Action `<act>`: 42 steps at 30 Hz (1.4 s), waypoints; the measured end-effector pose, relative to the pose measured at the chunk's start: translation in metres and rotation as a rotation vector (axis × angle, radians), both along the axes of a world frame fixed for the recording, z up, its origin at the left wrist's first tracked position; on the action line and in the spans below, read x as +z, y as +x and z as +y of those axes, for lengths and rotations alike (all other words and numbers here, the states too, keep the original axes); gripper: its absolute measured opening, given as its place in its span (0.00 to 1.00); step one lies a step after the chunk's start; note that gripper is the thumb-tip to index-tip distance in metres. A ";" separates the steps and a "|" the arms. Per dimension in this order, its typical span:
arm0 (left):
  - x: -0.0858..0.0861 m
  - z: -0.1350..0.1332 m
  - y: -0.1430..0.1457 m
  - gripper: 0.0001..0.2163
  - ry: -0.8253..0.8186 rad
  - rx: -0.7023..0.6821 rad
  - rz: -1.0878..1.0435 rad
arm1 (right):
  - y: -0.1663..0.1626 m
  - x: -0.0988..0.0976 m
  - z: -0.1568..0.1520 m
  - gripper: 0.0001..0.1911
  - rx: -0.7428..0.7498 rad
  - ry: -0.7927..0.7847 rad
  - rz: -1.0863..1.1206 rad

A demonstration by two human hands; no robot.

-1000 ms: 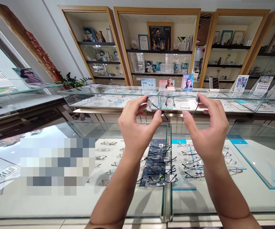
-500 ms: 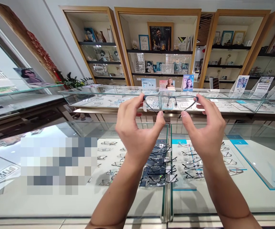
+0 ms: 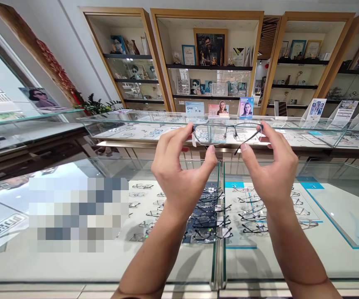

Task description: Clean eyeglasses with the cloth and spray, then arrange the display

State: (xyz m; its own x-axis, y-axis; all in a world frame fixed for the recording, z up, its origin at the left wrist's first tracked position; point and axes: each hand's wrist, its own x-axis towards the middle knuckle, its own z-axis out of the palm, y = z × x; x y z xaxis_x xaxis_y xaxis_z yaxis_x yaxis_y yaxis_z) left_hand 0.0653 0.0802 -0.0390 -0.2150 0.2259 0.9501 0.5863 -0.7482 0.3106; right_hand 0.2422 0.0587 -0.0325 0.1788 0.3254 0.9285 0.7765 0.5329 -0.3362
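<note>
A pair of thin dark-framed eyeglasses (image 3: pixel 225 135) is held up in front of me, above the glass counter. My left hand (image 3: pixel 181 166) grips its left end at the hinge with the fingertips, the thumb pointing up below the lens. At the opposite hinge, my right hand (image 3: pixel 271 168) holds the right end, its thumb close to a temple tip. Both temples are unfolded and slant inward and down behind the lenses. A small white tag hangs near the left hinge.
Below my arms is a glass display case (image 3: pixel 179 265) with rows of eyeglasses (image 3: pixel 204 220). A second glass counter (image 3: pixel 148 139) crosses behind, with upright advertising cards (image 3: pixel 246 107) on it. Wooden shelf cabinets (image 3: pixel 207 14) line the far wall. A blurred patch covers part of the left.
Both hands and the eyeglasses have shifted slightly to the right. The grip on both ends stays the same.
</note>
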 end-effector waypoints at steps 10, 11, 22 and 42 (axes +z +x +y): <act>-0.001 0.007 -0.008 0.18 -0.073 -0.076 0.006 | 0.002 -0.001 0.001 0.25 0.003 0.010 -0.021; -0.001 0.008 -0.008 0.19 -0.076 -0.082 0.008 | 0.002 -0.001 0.001 0.25 -0.003 0.019 -0.030; -0.005 0.021 -0.007 0.23 -0.128 -0.147 -0.081 | -0.006 0.003 -0.005 0.24 0.015 0.041 -0.064; -0.015 0.034 0.001 0.30 0.233 -0.055 -0.071 | -0.003 0.002 0.002 0.14 0.513 0.022 0.382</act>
State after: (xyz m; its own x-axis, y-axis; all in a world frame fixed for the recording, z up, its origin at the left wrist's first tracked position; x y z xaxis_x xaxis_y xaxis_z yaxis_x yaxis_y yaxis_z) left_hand 0.0662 0.1147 -0.0540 -0.2763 0.0154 0.9609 0.5260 -0.8344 0.1646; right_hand 0.2397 0.0604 -0.0305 0.3248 0.4392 0.8376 0.2487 0.8148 -0.5237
